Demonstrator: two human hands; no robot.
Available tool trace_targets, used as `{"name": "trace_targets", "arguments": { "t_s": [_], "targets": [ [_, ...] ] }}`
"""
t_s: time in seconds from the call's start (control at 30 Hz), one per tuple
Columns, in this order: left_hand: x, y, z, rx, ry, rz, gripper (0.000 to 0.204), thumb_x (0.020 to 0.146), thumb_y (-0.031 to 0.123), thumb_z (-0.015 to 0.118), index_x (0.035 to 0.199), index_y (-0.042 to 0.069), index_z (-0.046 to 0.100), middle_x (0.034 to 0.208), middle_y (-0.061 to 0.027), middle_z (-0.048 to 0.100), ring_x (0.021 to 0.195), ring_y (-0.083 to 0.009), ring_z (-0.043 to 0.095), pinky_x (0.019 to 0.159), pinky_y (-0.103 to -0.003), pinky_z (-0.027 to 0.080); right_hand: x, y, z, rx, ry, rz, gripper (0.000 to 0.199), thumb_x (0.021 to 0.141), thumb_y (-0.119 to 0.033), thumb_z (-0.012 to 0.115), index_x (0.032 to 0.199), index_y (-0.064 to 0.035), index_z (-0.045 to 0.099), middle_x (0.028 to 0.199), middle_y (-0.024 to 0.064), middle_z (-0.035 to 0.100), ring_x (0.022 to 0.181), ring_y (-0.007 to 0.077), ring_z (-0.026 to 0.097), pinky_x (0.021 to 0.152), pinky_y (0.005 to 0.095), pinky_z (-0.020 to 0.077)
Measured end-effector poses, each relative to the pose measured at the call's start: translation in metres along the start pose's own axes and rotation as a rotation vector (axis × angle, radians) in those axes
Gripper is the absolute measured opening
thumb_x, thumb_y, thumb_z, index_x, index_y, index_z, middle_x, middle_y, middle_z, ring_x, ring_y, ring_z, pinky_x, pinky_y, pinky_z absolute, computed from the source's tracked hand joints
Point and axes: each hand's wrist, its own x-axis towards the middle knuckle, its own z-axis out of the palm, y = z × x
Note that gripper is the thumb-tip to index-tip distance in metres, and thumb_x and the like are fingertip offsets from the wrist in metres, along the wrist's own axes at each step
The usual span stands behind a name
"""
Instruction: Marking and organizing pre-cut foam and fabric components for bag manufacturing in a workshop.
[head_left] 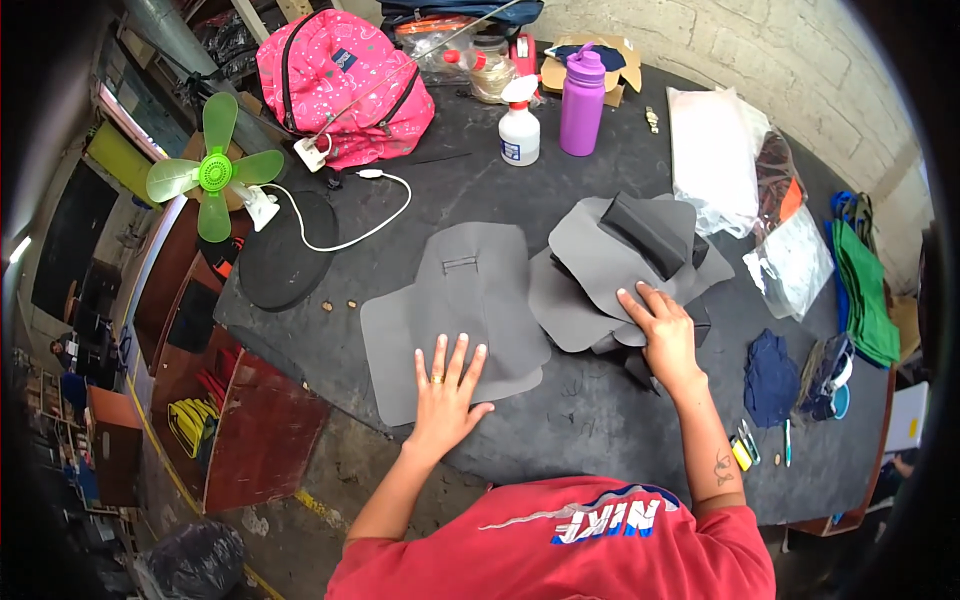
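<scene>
Both forearms come up from the near edge, bare below short red sleeves. The left hand (447, 385) lies flat, palm down, fingers spread and pointing away toward the far side, thumb out to the right; a ring sits on one finger. Its wrist is straight, the forearm slanting in from the near left. The right hand (662, 327) is farther out and to the right, palm down too, fingers together and angled toward the far left, fingertips pressed down. Its wrist bends slightly, and the forearm shows a small dark mark near the elbow. The hands are well apart.
</scene>
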Motion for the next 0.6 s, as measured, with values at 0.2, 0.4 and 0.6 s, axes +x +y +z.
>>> {"name": "trace_targets", "arguments": {
  "t_s": [0.2, 0.4, 0.6],
  "targets": [
    [0.005, -0.01, 0.009, 0.046, 0.012, 0.0, 0.098, 0.065, 0.045, 0.077, 0.146, 0.016, 0.03, 0.15, -0.0196, 0.021, 0.139, -0.0433, 0.015, 0.109, -0.062, 0.015, -0.006, 0.0, -0.002, 0.001, -0.012, -0.008, 0.07, 0.059, 0.012, 0.056, 0.122, -0.0157, 0.061, 0.122, 0.0144, 0.057, 0.105, 0.0328, 0.059, 0.088, 0.0399, 0.0488],
    [0.014, 0.005, -0.003, 0.128, -0.064, -0.008, 0.083, 0.069, 0.01, 0.067, 0.144, 0.013, 0.033, 0.145, -0.0262, 0.024, 0.137, -0.0437, 0.019, 0.108, -0.061, 0.019, -0.011, 0.003, 0.001, -0.012, -0.039, -0.009, 0.054, 0.073, 0.002, 0.053, 0.123, -0.0169, 0.06, 0.123, 0.0146, 0.056, 0.107, 0.0345, 0.058, 0.088, 0.0419, 0.0483],
    [0.018, -0.01, 0.014, 0.233, 0.126, 0.054, 0.071, 0.067, 0.004, 0.062, 0.135, 0.004, 0.042, 0.135, -0.0292, 0.038, 0.127, -0.0457, 0.037, 0.106, -0.054, 0.03, -0.015, 0.011, 0.002, -0.015, -0.034, -0.021, 0.052, 0.074, -0.002, 0.054, 0.124, -0.0169, 0.059, 0.123, 0.0135, 0.056, 0.107, 0.0335, 0.057, 0.087, 0.0415, 0.0484]
  ]
}}
